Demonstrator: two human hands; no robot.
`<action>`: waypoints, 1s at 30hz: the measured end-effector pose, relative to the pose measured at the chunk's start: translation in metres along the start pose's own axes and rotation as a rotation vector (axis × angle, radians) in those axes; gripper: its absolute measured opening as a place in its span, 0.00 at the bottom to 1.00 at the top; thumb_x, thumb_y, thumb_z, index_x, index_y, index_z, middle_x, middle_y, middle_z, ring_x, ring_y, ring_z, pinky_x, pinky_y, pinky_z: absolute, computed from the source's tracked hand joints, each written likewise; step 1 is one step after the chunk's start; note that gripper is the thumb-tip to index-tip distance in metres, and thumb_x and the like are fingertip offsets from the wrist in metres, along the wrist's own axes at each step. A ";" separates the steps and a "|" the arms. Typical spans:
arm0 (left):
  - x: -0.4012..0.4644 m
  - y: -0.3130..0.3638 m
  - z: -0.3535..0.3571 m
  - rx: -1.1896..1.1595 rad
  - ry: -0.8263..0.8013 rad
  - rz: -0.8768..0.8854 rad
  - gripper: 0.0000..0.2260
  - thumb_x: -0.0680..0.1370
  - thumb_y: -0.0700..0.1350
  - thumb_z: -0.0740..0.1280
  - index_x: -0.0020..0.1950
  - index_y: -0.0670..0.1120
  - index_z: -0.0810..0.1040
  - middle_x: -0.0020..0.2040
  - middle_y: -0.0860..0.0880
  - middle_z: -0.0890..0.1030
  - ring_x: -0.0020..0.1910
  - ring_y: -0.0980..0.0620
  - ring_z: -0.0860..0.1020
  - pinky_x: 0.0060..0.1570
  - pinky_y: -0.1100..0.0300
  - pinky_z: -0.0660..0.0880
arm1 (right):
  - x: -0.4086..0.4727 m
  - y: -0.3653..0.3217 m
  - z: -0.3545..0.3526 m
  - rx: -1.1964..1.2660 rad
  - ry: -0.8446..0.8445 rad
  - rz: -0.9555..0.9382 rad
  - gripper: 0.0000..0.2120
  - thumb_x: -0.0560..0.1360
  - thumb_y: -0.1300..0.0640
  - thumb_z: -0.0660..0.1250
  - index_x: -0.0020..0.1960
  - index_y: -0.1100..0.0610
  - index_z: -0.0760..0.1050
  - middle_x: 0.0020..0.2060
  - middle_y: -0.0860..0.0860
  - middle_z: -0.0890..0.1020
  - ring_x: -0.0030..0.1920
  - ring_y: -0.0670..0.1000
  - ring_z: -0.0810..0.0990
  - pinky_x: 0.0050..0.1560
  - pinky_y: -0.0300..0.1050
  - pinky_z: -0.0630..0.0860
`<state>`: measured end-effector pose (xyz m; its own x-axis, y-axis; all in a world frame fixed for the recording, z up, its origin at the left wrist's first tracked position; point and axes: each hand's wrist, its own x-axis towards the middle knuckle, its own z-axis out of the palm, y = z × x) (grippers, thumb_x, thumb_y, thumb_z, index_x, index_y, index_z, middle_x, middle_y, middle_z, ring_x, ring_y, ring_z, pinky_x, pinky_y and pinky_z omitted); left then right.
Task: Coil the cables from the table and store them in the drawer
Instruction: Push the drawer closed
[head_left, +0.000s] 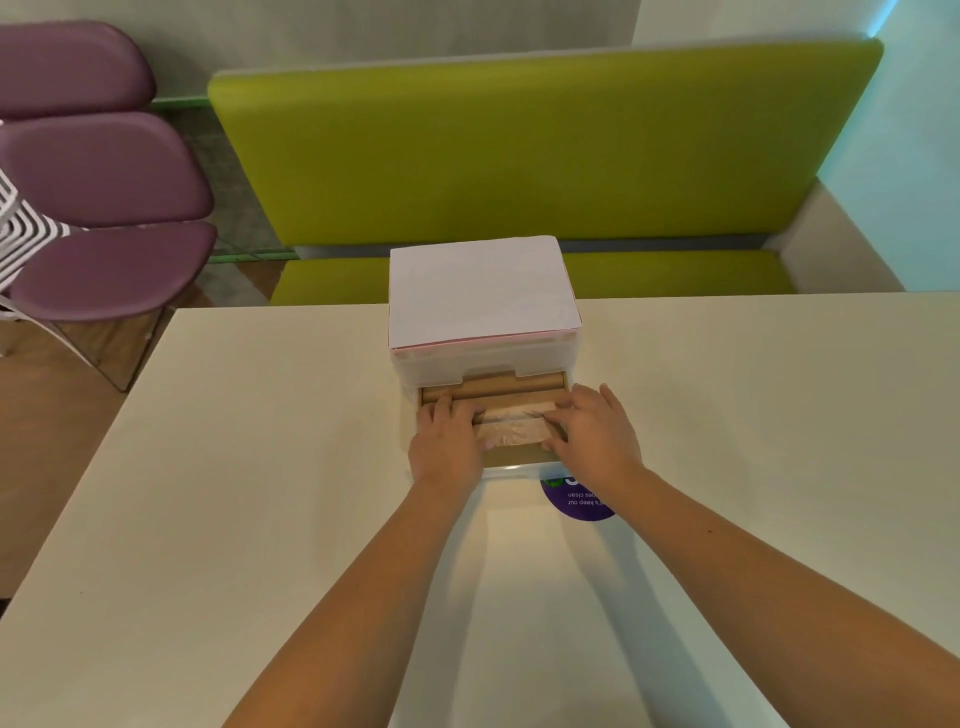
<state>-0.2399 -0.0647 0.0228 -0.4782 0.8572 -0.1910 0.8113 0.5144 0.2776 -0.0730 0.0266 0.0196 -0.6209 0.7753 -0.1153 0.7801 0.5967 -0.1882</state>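
Note:
A small translucent drawer unit (483, 358) stands at the far middle of the white table (260, 467), with a white sheet on its top. Its lower drawer (511, 470) is pulled out toward me. Inside lie brown cardboard pieces (498, 387) and a packet in clear plastic (514, 428). My left hand (449, 441) rests flat on the left side of the drawer's contents. My right hand (597, 431) rests on the right side, its fingers stretched out over the packet's end. No cable shows on the table or in the drawer.
A round purple sticker (582, 506) is on the table just in front of the drawer. A green bench (519, 145) runs behind the table. Purple chairs (104, 270) stand at the left, beyond the table's left edge.

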 end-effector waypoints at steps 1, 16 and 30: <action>0.000 0.000 -0.001 0.004 -0.012 0.003 0.20 0.80 0.56 0.64 0.70 0.56 0.68 0.75 0.49 0.64 0.72 0.45 0.60 0.59 0.53 0.72 | 0.001 -0.001 -0.001 -0.006 -0.016 -0.022 0.19 0.77 0.44 0.65 0.65 0.48 0.77 0.64 0.47 0.75 0.68 0.49 0.67 0.77 0.49 0.48; 0.002 -0.003 -0.009 0.110 -0.108 0.053 0.23 0.78 0.56 0.66 0.71 0.58 0.64 0.78 0.48 0.60 0.72 0.43 0.60 0.58 0.52 0.74 | 0.009 -0.002 -0.013 -0.059 -0.093 -0.052 0.17 0.80 0.43 0.60 0.62 0.48 0.79 0.63 0.46 0.78 0.64 0.47 0.73 0.77 0.50 0.45; 0.007 -0.014 -0.014 0.257 -0.053 0.137 0.29 0.75 0.45 0.70 0.72 0.57 0.62 0.69 0.50 0.66 0.67 0.45 0.63 0.45 0.57 0.74 | 0.018 -0.003 -0.015 -0.183 -0.087 -0.205 0.25 0.72 0.42 0.71 0.66 0.46 0.71 0.62 0.48 0.76 0.64 0.50 0.72 0.74 0.49 0.59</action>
<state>-0.2597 -0.0655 0.0312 -0.3456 0.9125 -0.2190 0.9290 0.3656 0.0575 -0.0853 0.0416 0.0328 -0.7654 0.6186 -0.1774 0.6335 0.7728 -0.0380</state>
